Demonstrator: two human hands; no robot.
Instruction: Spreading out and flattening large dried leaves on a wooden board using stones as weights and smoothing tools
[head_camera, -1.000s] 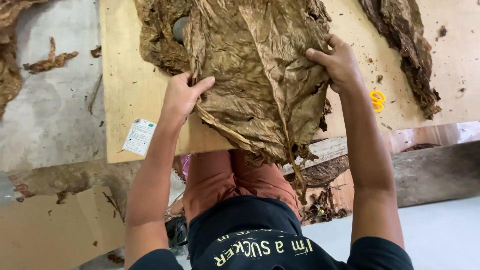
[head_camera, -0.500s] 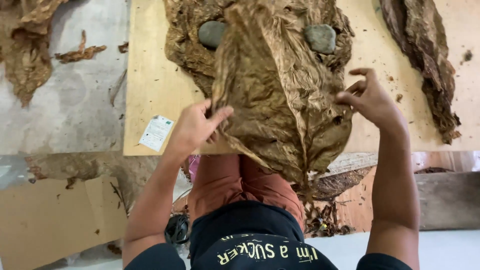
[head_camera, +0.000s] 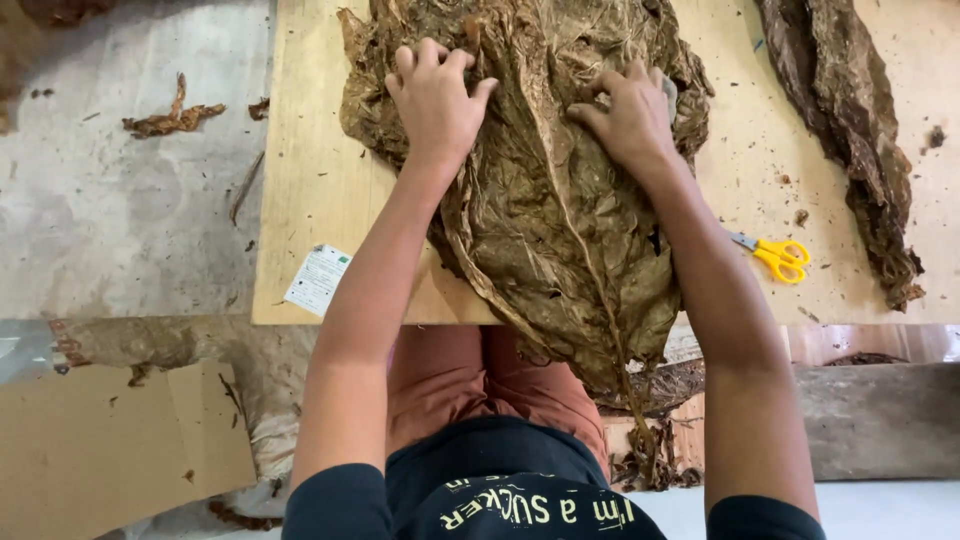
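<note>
A large dry brown leaf (head_camera: 560, 230) lies spread on top of a pile of similar leaves on a wooden board (head_camera: 310, 180), its stem end hanging over the near edge. My left hand (head_camera: 435, 100) presses flat on the upper left part of the leaf, fingers apart. My right hand (head_camera: 630, 115) presses on the upper right part, fingers curled a little over the leaf. Neither hand grips anything. The stones seen earlier under the leaf are mostly hidden.
Yellow-handled scissors (head_camera: 775, 255) lie on the board right of my right forearm. Another strip of dry leaves (head_camera: 850, 120) runs along the right side. A small white paper tag (head_camera: 318, 280) sits near the board's front left. Leaf scraps (head_camera: 165, 120) lie on the grey floor; cardboard (head_camera: 110, 450) lower left.
Both hands moved from the leaf's near edges up onto its far part and now press it flat. The leaf has been laid over the pile, covering the two stones.
</note>
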